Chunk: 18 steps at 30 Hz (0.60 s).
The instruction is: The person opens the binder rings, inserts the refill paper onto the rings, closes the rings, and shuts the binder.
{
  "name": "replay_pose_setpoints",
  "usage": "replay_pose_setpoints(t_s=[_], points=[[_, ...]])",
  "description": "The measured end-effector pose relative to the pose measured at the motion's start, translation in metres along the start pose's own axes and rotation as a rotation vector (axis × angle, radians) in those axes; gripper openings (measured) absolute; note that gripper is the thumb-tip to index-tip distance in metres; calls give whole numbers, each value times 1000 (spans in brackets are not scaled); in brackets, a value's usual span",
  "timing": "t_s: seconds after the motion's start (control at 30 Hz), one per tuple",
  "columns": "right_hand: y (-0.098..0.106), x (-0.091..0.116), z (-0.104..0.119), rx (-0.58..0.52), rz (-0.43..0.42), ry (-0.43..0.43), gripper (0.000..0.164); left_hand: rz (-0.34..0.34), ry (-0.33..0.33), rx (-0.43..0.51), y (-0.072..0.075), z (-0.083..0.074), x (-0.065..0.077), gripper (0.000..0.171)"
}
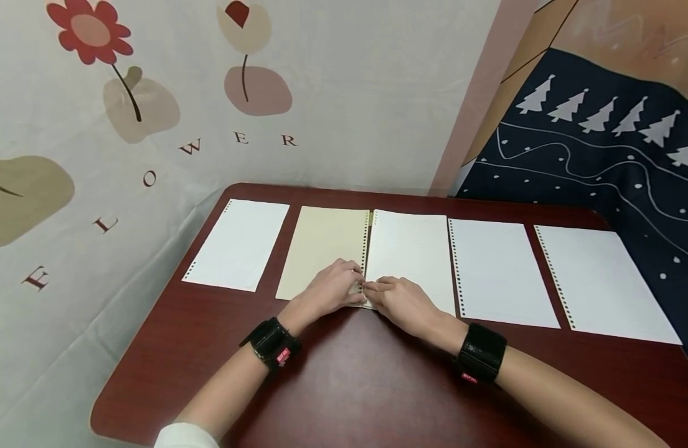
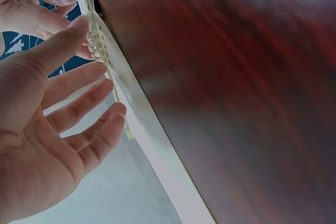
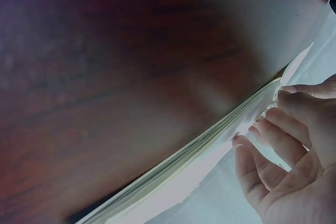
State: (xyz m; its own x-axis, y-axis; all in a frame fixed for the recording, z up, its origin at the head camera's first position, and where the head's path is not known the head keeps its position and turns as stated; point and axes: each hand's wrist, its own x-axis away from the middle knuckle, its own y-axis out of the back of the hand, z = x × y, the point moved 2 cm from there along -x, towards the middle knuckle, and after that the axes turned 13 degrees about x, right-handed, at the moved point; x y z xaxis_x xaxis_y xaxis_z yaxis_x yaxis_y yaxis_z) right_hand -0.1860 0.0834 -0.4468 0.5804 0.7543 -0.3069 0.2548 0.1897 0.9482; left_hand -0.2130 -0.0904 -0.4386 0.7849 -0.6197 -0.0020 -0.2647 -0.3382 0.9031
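An open loose-leaf ring notebook lies in the middle of the table, with a cream left side (image 1: 328, 241) and a white page stack (image 1: 409, 246) on the right. Both hands meet at the near end of its spine. My left hand (image 1: 334, 287) pinches the pale binding rings (image 2: 97, 45) between thumb and bent fingers. From the other side my right hand (image 1: 404, 303) grips the same binding, its thumb and fingertips on the rings beside the left fingertips. The right wrist view shows the page edges (image 3: 210, 153) side-on. The exact ring contact is partly hidden by fingers.
Loose punched white sheets lie flat on the dark red table (image 1: 344, 386): one sheet (image 1: 240, 242) left of the notebook, a second sheet (image 1: 497, 270) close on its right, and a third sheet (image 1: 604, 280) farther right. A printed flower curtain (image 1: 366, 112) hangs behind.
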Motion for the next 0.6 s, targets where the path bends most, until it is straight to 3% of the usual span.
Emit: replay_pose_setpoints(t_s=[0.3, 0.43, 0.6], points=[[1, 1, 0, 63, 21, -8, 1, -13, -13, -15, 3, 3, 4, 35], [0, 3, -1, 75, 27, -14, 9, -16, 2, -10, 3, 5, 6, 34], [-1, 5, 0, 63, 26, -19, 7, -21, 16, -7, 3, 5, 7, 33]])
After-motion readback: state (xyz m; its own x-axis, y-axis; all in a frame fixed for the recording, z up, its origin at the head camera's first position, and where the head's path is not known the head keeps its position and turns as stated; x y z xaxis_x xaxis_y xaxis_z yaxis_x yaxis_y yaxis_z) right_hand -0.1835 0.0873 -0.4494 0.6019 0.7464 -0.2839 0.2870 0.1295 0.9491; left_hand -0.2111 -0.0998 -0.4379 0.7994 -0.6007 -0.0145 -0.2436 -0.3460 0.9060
